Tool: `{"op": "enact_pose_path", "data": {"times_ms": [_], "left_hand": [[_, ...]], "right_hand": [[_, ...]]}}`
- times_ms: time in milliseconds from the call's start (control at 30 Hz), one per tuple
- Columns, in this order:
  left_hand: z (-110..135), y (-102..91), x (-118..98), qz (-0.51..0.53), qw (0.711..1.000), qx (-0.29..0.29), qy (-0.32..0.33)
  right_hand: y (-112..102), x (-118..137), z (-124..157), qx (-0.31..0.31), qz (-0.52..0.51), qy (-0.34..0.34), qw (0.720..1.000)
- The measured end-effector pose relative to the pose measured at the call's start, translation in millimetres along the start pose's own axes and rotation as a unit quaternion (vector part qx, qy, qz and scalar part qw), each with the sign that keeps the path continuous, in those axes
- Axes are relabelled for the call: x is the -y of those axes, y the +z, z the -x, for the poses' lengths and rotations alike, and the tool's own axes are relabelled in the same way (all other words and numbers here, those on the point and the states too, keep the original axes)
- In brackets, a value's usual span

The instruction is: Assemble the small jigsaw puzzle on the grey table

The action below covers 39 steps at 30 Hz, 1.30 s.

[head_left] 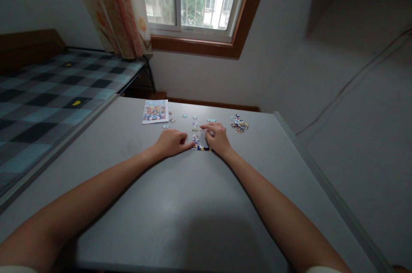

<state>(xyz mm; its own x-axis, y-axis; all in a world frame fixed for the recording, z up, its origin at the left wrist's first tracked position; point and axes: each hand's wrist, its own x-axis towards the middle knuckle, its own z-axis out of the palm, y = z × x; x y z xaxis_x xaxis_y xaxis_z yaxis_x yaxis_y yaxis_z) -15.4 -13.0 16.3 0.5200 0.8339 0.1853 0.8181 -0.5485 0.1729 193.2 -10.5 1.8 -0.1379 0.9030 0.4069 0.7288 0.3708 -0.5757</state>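
My left hand point(172, 142) rests on the grey table with its fingers curled in and the thumb stretched out. The thumb tip touches the left side of a partly joined jigsaw puzzle point(196, 139), whose lower edge is a dark strip point(202, 148). My right hand point(219, 138) arches over the right end of that strip, its fingers apart. The index finger points left, close to a small joined group of puzzle pieces point(195, 126). Nothing shows between the right thumb and index finger. The right hand hides part of the strip's end.
A printed reference picture point(155, 112) lies at the back left. Loose puzzle pieces point(165, 126) lie beside it, with more pieces point(211, 120) behind my right hand. A pile of pieces point(240, 124) is at the right. A bed point(64, 75) stands along the left, below a window.
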Motion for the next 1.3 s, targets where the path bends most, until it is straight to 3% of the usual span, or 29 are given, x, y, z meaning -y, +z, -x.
{"op": "enact_pose_path", "data": {"times_ms": [200,600,700,833,967,1300], "left_hand": [[0.0,2.3,1.6,-0.002,1.000,-0.018,0.010],[0.0,4.5,3.1,-0.002,1.000,-0.013,0.006],[-0.2,4.3,3.3,-0.001,1.000,-0.014,0.009],[-0.3,1.7,2.4,-0.001,1.000,-0.006,0.007],[1.4,0.7,1.3,-0.014,0.999,-0.007,0.045],[2.1,2.6,1.1,-0.002,0.990,-0.005,0.141]], "right_hand": [[-3.6,5.7,4.2,0.065,0.046,-0.086,0.993],[0.5,2.1,4.6,0.070,0.060,-0.089,0.992],[0.8,1.8,3.5,0.052,0.040,-0.074,0.995],[-0.7,-1.1,-1.3,-0.032,-0.014,-0.002,0.999],[-1.0,-7.5,-5.4,-0.093,-0.051,0.063,0.992],[1.1,-10.0,-4.9,-0.098,-0.057,0.065,0.991]]}}
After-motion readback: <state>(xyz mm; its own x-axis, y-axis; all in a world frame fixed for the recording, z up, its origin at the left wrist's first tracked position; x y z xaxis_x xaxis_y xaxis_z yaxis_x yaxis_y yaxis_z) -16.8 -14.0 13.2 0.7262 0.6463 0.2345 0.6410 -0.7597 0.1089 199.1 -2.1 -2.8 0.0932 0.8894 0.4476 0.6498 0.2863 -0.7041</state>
